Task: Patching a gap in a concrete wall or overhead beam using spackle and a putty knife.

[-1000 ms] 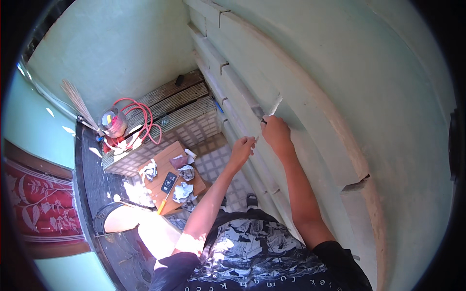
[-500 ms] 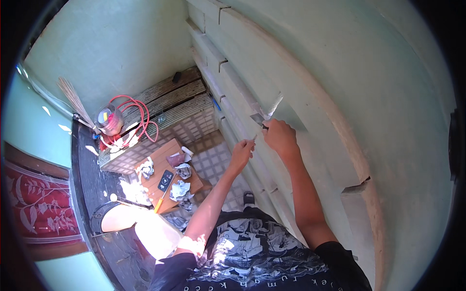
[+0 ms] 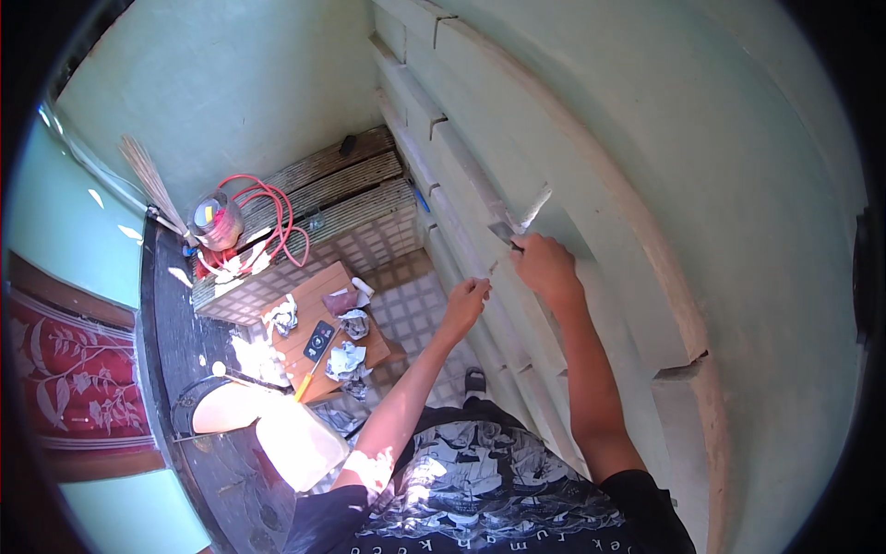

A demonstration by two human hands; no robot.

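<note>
My right hand (image 3: 548, 266) grips a putty knife (image 3: 503, 234) by its dark handle. The flat metal blade is close to the pale green wall's ledges; whether it touches them I cannot tell. Just beyond the knife, a white streak (image 3: 535, 207) stands out at the wall (image 3: 637, 305). Lower and to the left, my left hand (image 3: 467, 303) is closed in a pinch. A thin brownish bit (image 3: 494, 269) pokes up from its fingertips, too small to name.
Left of my arms, a wooden stool (image 3: 309, 286) bears crumpled paper (image 3: 347, 360), a phone (image 3: 318, 341) and an orange-handled tool (image 3: 307, 384). Behind it, a slatted bench (image 3: 355, 175) holds a red hose (image 3: 287, 208) and a clear bucket (image 3: 218, 222). A white container (image 3: 297, 445) stands near my left elbow.
The whole view has shifted slightly, so the scene sits a little farther right. Both hands keep their grips, and the putty knife stays by the same stretch of wall.
</note>
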